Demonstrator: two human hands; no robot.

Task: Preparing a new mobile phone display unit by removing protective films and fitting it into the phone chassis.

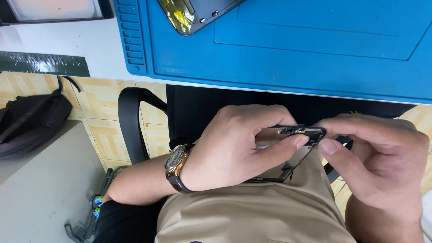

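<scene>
A thin, dark phone frame [292, 148] sits over a person's lap, just below the edge of a white workbench [90, 49], gripped at its top end by both hands. The left hand [234, 148], a brown-strapped wristwatch [176, 164] on its wrist, curls round the frame from the side, thumb pressed along its near edge and fingers closed over the far side, hiding much of the part. The right hand [378, 162] pinches the frame's upper corner between thumb and forefinger. Khaki trousers [252, 216] lie beneath. On the bench above, a blue work mat [279, 54] carries another opened device [193, 13] with yellow inside. A black chair armrest [132, 121] stands left of the lap, and a black bag [31, 121] rests on the tiled floor [103, 99] well to the left.
</scene>
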